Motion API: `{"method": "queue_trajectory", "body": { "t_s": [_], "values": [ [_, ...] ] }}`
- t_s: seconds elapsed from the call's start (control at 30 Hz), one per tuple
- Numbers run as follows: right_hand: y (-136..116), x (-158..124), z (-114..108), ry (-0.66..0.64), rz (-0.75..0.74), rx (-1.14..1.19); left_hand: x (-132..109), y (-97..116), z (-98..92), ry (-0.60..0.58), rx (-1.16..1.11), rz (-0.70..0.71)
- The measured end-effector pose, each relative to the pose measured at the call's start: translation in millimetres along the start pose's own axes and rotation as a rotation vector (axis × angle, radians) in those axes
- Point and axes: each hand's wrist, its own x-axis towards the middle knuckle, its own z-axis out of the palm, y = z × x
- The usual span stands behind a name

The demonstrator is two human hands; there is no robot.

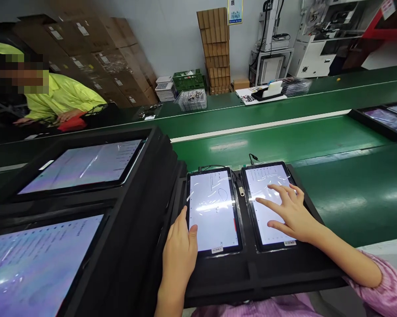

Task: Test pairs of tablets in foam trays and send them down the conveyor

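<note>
Two tablets with lit white screens lie side by side in a black foam tray (224, 275). Along the edge of the left tablet (213, 220) rests my left hand (180, 251), fingers stretched out and thumb apart, gripping nothing. My right hand (292, 215) is spread over the right tablet (261, 220), its index finger stretched toward the left part of the screen; whether it touches the glass, I cannot tell. Between the tablets sits a small USB plug (241, 191) on a cable. Another cable end (254, 157) lies beyond the tray's far edge.
To my left rises a stack of black foam trays (132, 220) with lit tablets on top. A green conveyor (267, 136) runs across, carrying another tray (373, 123) at right. Beyond it are a green crate (189, 80), cardboard boxes (95, 48) and a person in a yellow top (66, 94).
</note>
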Motion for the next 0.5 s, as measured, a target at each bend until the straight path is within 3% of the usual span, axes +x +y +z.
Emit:
{"method": "queue_trajectory", "body": {
  "t_s": [0.2, 0.5],
  "values": [
    [2.0, -3.3, -5.7, -0.023, 0.062, 0.061, 1.0, 0.3, -0.8, -0.005, 0.036, 0.037],
    [-7.1, 4.6, 3.6, -0.054, 0.005, -0.027, 0.9, 3.1, -0.9, -0.043, 0.066, -0.025]
  ]
}}
